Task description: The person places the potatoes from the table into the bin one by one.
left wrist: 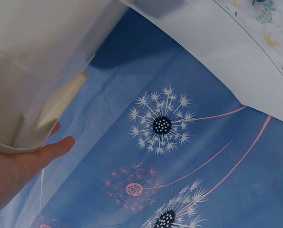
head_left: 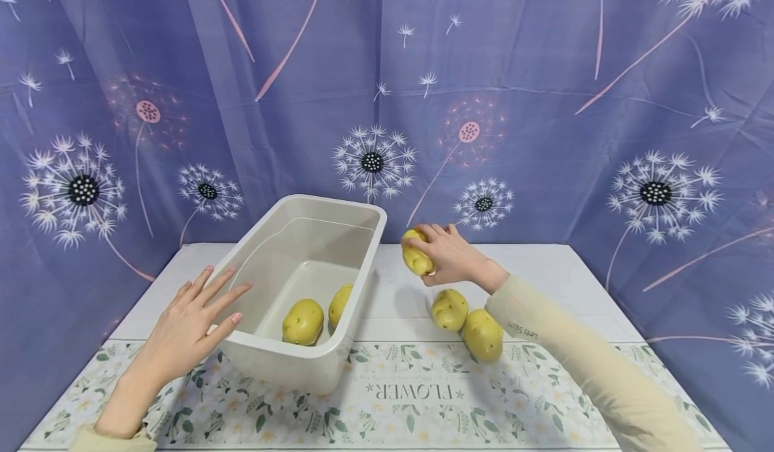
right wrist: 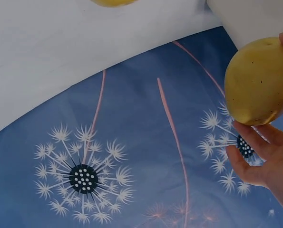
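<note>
My right hand (head_left: 450, 256) grips a yellow potato (head_left: 416, 253) above the table, to the right of the pale grey plastic bin (head_left: 314, 352). The right wrist view shows this potato (right wrist: 258, 83) between thumb and fingers. Two more potatoes, one (head_left: 449, 309) touching the other (head_left: 483, 335), lie on the table below that hand. Inside the bin sit a fully visible potato (head_left: 303, 322) and a second potato (head_left: 340, 304), partly covered by the right wall. My left hand (head_left: 187, 328), its fingers spread and fairly straight, rests at the bin's left rim.
A white table (head_left: 532, 270) carries a floral cloth (head_left: 417, 425) printed "FLOWER" along its near side. Blue curtains (head_left: 544, 136) with dandelion prints hang behind and at both sides. The bin's wall rises between its inside and the loose potatoes.
</note>
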Tool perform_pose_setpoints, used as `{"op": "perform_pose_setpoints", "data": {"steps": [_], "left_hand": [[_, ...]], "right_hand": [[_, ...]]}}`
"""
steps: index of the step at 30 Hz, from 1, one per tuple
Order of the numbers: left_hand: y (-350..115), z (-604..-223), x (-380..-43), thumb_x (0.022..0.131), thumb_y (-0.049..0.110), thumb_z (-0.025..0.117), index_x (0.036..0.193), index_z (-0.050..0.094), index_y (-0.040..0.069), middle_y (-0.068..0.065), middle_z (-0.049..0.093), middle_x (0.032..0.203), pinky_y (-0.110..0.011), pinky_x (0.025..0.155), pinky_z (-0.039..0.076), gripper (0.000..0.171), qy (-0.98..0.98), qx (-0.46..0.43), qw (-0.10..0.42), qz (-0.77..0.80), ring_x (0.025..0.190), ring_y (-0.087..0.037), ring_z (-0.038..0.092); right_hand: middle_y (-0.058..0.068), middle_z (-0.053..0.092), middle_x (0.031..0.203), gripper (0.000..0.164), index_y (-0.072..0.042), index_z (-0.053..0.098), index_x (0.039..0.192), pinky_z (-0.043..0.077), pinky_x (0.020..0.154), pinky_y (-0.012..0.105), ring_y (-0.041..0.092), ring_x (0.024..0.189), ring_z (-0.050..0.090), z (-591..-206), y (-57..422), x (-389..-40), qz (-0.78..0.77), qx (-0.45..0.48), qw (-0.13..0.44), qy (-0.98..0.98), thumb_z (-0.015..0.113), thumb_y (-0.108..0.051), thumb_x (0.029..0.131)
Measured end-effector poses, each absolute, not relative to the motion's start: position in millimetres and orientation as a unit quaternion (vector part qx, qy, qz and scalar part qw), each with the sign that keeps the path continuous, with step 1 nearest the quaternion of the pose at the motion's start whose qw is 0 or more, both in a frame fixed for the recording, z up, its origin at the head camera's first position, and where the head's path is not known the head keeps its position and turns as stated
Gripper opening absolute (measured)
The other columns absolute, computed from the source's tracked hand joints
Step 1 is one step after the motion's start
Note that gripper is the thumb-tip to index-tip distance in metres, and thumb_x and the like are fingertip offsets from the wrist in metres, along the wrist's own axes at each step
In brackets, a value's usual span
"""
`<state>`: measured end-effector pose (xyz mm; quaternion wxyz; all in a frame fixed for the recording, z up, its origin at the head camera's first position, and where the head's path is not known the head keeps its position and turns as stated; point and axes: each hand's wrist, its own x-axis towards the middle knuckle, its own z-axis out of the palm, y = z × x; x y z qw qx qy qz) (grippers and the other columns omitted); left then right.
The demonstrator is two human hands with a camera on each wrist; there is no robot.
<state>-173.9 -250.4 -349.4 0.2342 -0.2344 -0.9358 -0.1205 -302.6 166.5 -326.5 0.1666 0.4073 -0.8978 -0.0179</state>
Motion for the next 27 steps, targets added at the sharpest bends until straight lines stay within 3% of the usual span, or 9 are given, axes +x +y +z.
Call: {"op": "perform_pose_setpoints", "data": {"steps": [17, 27], "left_hand": [[-250.4, -349.5, -173.6, 0.086, 0.031, 0.054, 0.129, 0.049, 0.022, -0.017, 0.039, 0.138, -0.064, 0.100, 0.021, 0.044, -0.935, -0.234, 0.239, -0.118, 0.135, -0.036, 0.020], [-251.3, -349.1, -174.1, 0.088, 0.034, 0.052, 0.132, 0.044, 0.026, -0.017, 0.038, 0.140, -0.064, 0.105, 0.008, 0.046, -0.936, -0.240, 0.234, -0.112, 0.135, -0.038, 0.018]], "right_hand": [[0.016, 0.046, 0.127, 0.069, -0.021, 0.048, 0.126, 0.037, 0.075, 0.039, 0.028, 0.107, 0.048, -311.9, 155.9, -299.8, -0.018, 0.424, 0.187, -0.886, 0.069, -0.037, 0.062], [0.016, 0.046, 0.128, 0.070, -0.022, 0.046, 0.128, 0.037, 0.077, 0.039, 0.026, 0.110, 0.047, -304.2, 149.9, -296.6, -0.031, 0.426, 0.182, -0.885, 0.069, -0.038, 0.064]]}}
